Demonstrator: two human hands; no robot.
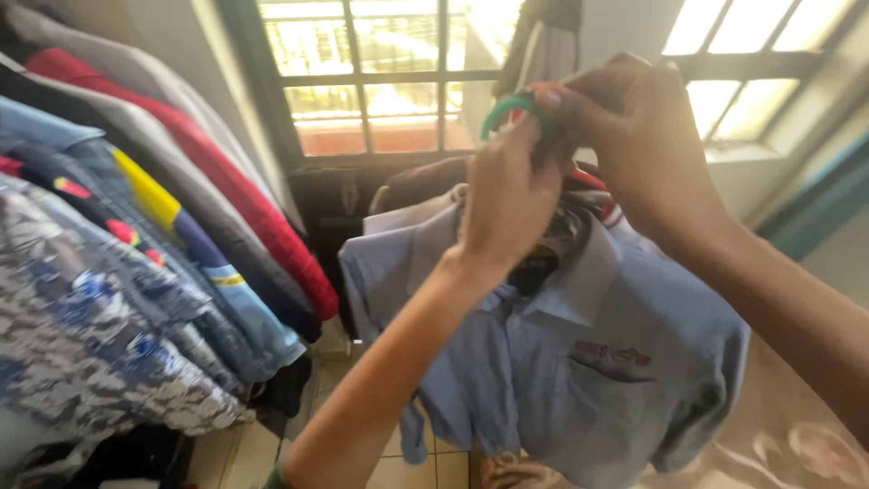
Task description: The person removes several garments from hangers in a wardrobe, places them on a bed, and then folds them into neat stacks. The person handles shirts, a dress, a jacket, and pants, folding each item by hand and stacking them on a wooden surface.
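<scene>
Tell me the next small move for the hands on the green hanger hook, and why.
Probably carry the green plastic hanger hook left toward the row of hung clothes: both the left hand and right hand grip it, with the light blue shirt already hanging below.

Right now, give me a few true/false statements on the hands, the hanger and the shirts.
1. Both hands are raised at the green hanger hook. True: the left hand and right hand meet there.
2. The shirt below the hands is red. False: it is light blue, with a collar and a chest pocket.
3. Clothes hang in a row on the left. True.
4. The window is covered by a curtain. False: it is bare and bright, with a grille.
5. The left hand rests on the floor. False: it is up at the hook.
</scene>
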